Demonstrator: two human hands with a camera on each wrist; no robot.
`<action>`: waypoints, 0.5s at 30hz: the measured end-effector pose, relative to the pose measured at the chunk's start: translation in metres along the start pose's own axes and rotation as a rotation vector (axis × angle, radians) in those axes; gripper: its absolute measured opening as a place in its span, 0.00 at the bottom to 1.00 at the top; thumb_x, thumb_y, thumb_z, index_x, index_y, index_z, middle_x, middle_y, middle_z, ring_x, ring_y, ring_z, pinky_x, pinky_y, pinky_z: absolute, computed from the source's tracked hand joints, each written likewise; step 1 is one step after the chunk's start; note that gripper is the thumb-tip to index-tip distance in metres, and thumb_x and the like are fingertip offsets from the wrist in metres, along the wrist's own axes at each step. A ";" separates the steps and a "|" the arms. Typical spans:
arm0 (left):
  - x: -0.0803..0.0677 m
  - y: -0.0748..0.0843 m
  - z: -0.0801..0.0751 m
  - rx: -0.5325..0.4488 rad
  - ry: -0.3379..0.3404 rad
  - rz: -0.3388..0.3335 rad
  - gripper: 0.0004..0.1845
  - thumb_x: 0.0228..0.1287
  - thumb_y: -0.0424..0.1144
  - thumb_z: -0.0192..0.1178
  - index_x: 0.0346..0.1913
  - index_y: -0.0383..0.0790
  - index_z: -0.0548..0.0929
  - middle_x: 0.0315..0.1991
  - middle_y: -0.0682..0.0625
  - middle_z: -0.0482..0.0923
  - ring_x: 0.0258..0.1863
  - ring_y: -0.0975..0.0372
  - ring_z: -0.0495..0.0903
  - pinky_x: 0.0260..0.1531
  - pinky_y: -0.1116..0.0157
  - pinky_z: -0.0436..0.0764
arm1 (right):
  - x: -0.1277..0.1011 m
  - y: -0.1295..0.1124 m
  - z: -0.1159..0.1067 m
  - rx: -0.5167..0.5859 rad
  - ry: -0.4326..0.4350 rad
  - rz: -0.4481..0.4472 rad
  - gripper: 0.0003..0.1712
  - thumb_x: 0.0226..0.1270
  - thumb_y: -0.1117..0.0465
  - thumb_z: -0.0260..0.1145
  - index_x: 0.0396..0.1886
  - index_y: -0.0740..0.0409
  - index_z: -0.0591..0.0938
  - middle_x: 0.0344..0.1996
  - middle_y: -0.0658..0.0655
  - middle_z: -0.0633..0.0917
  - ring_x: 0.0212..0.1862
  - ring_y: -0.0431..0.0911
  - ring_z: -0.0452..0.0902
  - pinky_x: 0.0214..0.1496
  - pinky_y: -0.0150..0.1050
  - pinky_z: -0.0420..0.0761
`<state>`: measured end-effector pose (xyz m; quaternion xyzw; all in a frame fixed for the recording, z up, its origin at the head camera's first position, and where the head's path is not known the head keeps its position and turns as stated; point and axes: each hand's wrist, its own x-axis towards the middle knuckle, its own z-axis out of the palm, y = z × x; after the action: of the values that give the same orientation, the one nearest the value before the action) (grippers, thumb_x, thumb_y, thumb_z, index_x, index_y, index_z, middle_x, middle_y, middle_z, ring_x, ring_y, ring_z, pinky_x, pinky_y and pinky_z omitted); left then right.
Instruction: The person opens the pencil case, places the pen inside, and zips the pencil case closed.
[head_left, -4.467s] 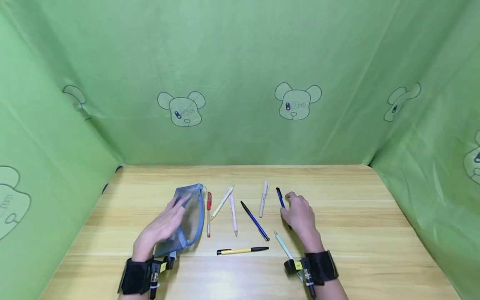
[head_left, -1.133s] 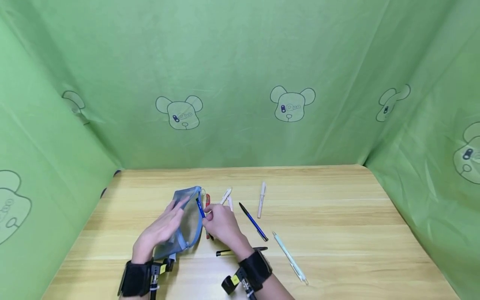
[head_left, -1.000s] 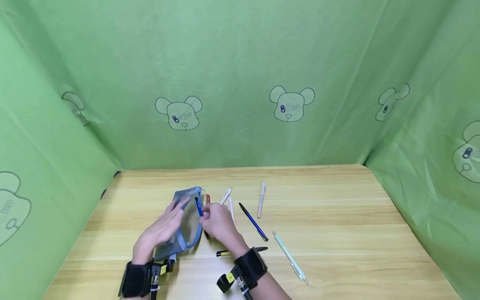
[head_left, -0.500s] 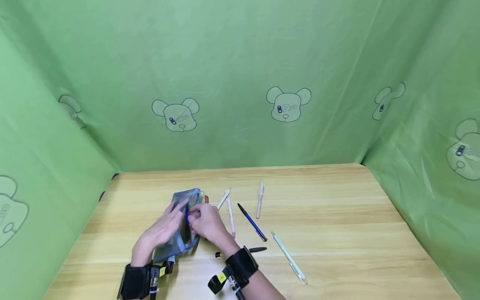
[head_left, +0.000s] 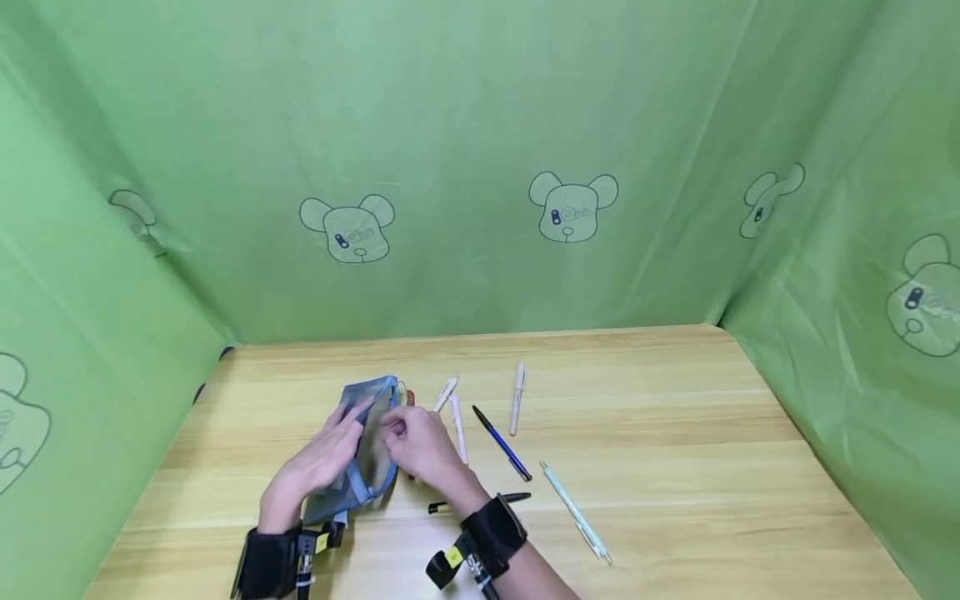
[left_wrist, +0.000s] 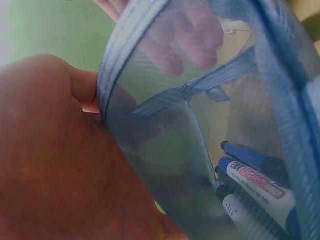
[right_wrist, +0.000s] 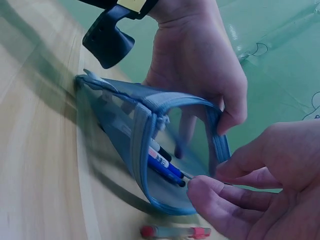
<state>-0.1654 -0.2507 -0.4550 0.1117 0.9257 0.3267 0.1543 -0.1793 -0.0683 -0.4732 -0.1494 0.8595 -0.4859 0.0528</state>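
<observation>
The left hand (head_left: 318,467) grips the upper edge of a blue mesh pencil pouch (head_left: 367,446), thumb on one side of the zipper rim and fingers curled over the other, holding the mouth open. The right wrist view shows this plainly: the thumb and fingers pinch the top band of the pouch (right_wrist: 150,145) while its lower edge rests on the wooden table (head_left: 675,433). The right hand (head_left: 420,442) is at the pouch's right edge, fingertips (right_wrist: 210,195) curled and pinching the blue rim beside the opening. Inside the pouch lie several blue marker pens (left_wrist: 255,185), seen through the mesh in the left wrist view, their ends toward the near end of the pouch.

The pouch sits left of centre on the table. Just right of it a red pen (head_left: 409,398) is mostly hidden behind the right hand. Further right lie 2 white pens (head_left: 452,400), a dark blue pen (head_left: 501,442) lying diagonally, and another white pen (head_left: 517,398) farther off. Near the right wrist lies a yellow and black pen (head_left: 510,498), and to its right a pale green pen (head_left: 573,512). Green cloth printed with bear heads (head_left: 572,207) walls in the table on 3 sides.
</observation>
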 end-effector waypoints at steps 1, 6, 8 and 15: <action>0.000 0.000 0.000 0.001 -0.001 -0.002 0.31 0.84 0.44 0.22 0.82 0.36 0.48 0.81 0.30 0.42 0.79 0.35 0.35 0.72 0.31 0.43 | -0.001 0.001 -0.003 -0.014 -0.001 -0.013 0.13 0.66 0.70 0.67 0.49 0.63 0.88 0.33 0.49 0.88 0.34 0.36 0.82 0.39 0.26 0.82; 0.000 0.002 -0.001 0.011 0.009 -0.001 0.31 0.84 0.44 0.23 0.83 0.36 0.49 0.81 0.30 0.42 0.79 0.35 0.36 0.72 0.32 0.45 | -0.008 0.003 -0.016 -0.062 -0.028 -0.043 0.12 0.66 0.70 0.66 0.48 0.63 0.88 0.31 0.49 0.87 0.32 0.36 0.80 0.37 0.27 0.81; 0.000 0.002 -0.001 0.017 0.017 0.004 0.31 0.84 0.43 0.23 0.82 0.36 0.50 0.80 0.29 0.42 0.79 0.35 0.37 0.72 0.32 0.45 | -0.012 0.005 -0.022 -0.093 -0.037 -0.039 0.13 0.65 0.71 0.66 0.48 0.62 0.88 0.31 0.48 0.87 0.31 0.35 0.79 0.35 0.27 0.80; -0.001 0.002 -0.001 0.025 0.021 0.016 0.31 0.84 0.43 0.24 0.82 0.34 0.50 0.81 0.31 0.42 0.79 0.35 0.37 0.73 0.34 0.44 | -0.028 0.013 -0.043 -0.213 -0.008 -0.062 0.13 0.65 0.69 0.67 0.47 0.60 0.88 0.29 0.47 0.86 0.27 0.34 0.76 0.31 0.27 0.78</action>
<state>-0.1648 -0.2498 -0.4528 0.1177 0.9304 0.3173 0.1405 -0.1656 -0.0184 -0.4638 -0.1826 0.9010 -0.3928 0.0252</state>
